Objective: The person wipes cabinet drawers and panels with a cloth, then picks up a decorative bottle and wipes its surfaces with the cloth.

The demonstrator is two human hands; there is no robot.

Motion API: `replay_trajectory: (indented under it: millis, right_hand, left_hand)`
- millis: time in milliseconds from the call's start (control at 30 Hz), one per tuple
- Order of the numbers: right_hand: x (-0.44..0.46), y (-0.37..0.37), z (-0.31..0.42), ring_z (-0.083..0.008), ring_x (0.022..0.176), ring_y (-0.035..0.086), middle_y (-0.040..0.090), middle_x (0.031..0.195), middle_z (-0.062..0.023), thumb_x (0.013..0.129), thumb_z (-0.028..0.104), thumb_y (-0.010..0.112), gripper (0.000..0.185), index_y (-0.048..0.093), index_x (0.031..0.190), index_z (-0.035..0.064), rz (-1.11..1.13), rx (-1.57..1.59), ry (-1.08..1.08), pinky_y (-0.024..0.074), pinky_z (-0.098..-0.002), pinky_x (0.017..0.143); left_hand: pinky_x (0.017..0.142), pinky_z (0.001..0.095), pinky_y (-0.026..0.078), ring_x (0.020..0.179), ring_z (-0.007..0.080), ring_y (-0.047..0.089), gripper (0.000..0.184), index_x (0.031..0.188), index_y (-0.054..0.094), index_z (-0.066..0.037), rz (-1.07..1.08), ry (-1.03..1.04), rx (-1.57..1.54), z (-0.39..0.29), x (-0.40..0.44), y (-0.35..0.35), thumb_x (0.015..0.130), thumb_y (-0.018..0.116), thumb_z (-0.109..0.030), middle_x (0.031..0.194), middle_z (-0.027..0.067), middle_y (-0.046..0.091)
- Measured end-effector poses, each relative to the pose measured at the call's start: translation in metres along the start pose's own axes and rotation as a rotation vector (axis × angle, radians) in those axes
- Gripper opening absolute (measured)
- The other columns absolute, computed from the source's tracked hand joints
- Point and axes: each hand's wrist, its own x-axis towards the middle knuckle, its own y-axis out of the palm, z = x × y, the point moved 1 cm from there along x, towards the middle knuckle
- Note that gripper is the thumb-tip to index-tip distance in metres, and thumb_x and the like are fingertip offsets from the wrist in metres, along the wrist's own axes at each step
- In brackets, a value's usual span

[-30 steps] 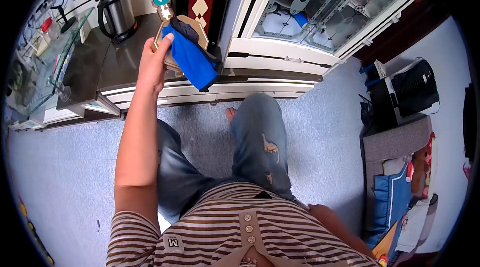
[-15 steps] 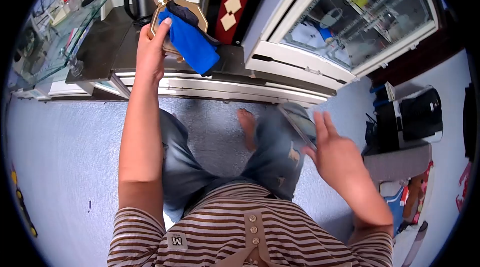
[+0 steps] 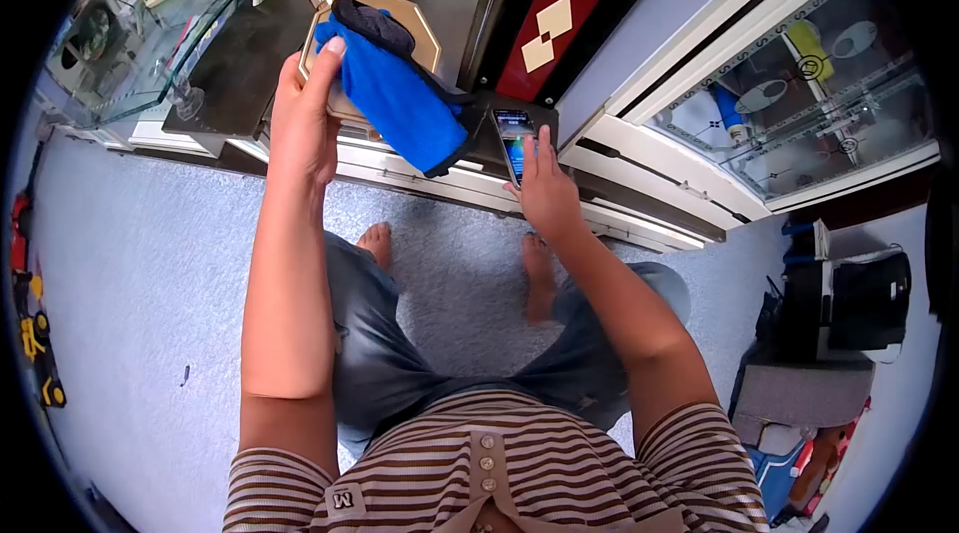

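Observation:
My left hand [image 3: 305,103] is closed around a gold octagonal decorative piece [image 3: 418,25] with a narrow neck and a turquoise top, raised over the dark counter. A blue cloth [image 3: 395,98] with a dark grey side and black edging is draped over it, pinned under my thumb. At the counter's front edge, my right hand [image 3: 544,188] grips the lower end of a smartphone [image 3: 512,138], thumb on one side and fingers along the other. Its screen is lit. Whether the phone rests on the counter I cannot tell.
A glass shelf [image 3: 215,18] juts out at the left, with a small glass [image 3: 187,98] near it. Behind the counter stands a black panel with a red stripe [image 3: 569,3]. A glass-door cabinet [image 3: 789,103] is at the right. Toy vehicles [image 3: 38,343] lie on the floor at far left.
My right hand has carried the phone from beside my right thigh forward and left to the counter edge. My left hand keeps its hold on the gold piece and cloth. The view has shifted.

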Motion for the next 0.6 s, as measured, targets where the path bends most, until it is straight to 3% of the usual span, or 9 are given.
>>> replay_trajectory:
  millis: [33, 67, 133, 167, 233, 333, 533, 600]
  right_hand:
    - [-0.001, 0.005, 0.000, -0.0393, 0.129, 0.057, 0.036, 0.156, -0.0321, 0.083, 0.049, 0.076, 0.095, 0.035, 0.150, -0.0061, -0.024, -0.018, -0.018, 0.0574, -0.0421, 0.091]
    - [-0.002, 0.010, 0.000, -0.0393, 0.129, 0.057, 0.036, 0.156, -0.0321, 0.083, 0.049, 0.076, 0.095, 0.035, 0.150, -0.0061, -0.020, -0.014, -0.013, 0.0574, -0.0421, 0.091]
    - [-0.001, 0.015, -0.001, -0.0377, 0.140, 0.046, 0.035, 0.157, -0.0306, 0.077, 0.053, 0.079, 0.104, 0.035, 0.149, -0.0079, -0.072, -0.032, -0.015, 0.0459, -0.0452, 0.110]
    - [-0.002, 0.017, -0.001, -0.0377, 0.140, 0.046, 0.035, 0.157, -0.0306, 0.077, 0.053, 0.079, 0.104, 0.035, 0.149, -0.0079, -0.070, -0.031, -0.014, 0.0459, -0.0452, 0.110]
    - [-0.001, 0.019, 0.000, -0.0389, 0.143, 0.042, 0.035, 0.157, -0.0300, 0.073, 0.055, 0.081, 0.110, 0.034, 0.149, -0.0092, 0.024, -0.010, 0.008, 0.0313, -0.0476, 0.120]
    - [0.001, 0.009, 0.002, -0.0403, 0.145, 0.038, 0.035, 0.157, -0.0303, 0.073, 0.056, 0.082, 0.113, 0.031, 0.150, -0.0096, 0.149, -0.012, 0.040, 0.0295, -0.0475, 0.121]
    - [0.008, -0.009, 0.011, -0.0450, 0.146, 0.034, 0.032, 0.156, -0.0343, 0.085, 0.050, 0.076, 0.104, 0.026, 0.151, -0.0124, 0.071, 0.416, 0.209, 0.0262, -0.0493, 0.122]
    - [0.014, 0.000, 0.007, -0.0452, 0.146, 0.034, 0.033, 0.156, -0.0345, 0.086, 0.048, 0.075, 0.100, 0.027, 0.150, -0.0126, 0.035, 0.414, 0.208, 0.0263, -0.0489, 0.122]
  left_hand:
    - [0.091, 0.0323, 0.051, 0.100, 0.0142, 0.064, 0.050, 0.126, 0.052, 0.001, 0.002, -0.005, 0.006, 0.000, 0.000, 0.002, 0.096, 0.073, -0.033, 0.110, 0.0079, 0.064]
    - [0.091, 0.0323, 0.051, 0.100, 0.0142, 0.064, 0.050, 0.126, 0.052, 0.001, 0.003, -0.011, 0.011, 0.002, 0.001, 0.002, 0.096, 0.073, -0.033, 0.110, 0.0079, 0.064]
    - [0.095, 0.0350, 0.051, 0.105, 0.0147, 0.064, 0.047, 0.131, 0.053, -0.003, 0.002, 0.002, 0.055, 0.005, 0.003, 0.003, 0.101, 0.065, -0.037, 0.116, 0.0056, 0.065]
    - [0.095, 0.0350, 0.051, 0.105, 0.0147, 0.064, 0.047, 0.131, 0.053, -0.003, 0.002, 0.000, 0.056, 0.005, 0.003, 0.005, 0.101, 0.065, -0.037, 0.116, 0.0056, 0.065]
    - [0.095, 0.0347, 0.051, 0.106, 0.0151, 0.064, 0.047, 0.132, 0.053, -0.003, 0.007, -0.003, 0.036, 0.005, 0.001, 0.009, 0.101, 0.065, -0.037, 0.117, 0.0059, 0.065]
    - [0.092, 0.0316, 0.051, 0.101, 0.0142, 0.064, 0.046, 0.123, 0.054, 0.001, 0.000, -0.008, -0.012, 0.001, -0.002, 0.014, 0.096, 0.073, -0.031, 0.111, 0.0083, 0.065]
    - [0.093, 0.0313, 0.051, 0.102, 0.0145, 0.064, 0.048, 0.125, 0.052, 0.002, -0.019, 0.005, -0.011, 0.002, -0.001, 0.014, 0.095, 0.074, -0.030, 0.112, 0.0085, 0.065]
    - [0.093, 0.0313, 0.051, 0.102, 0.0146, 0.064, 0.049, 0.126, 0.052, 0.002, -0.012, 0.007, -0.011, 0.004, 0.000, 0.012, 0.095, 0.074, -0.030, 0.112, 0.0089, 0.065]
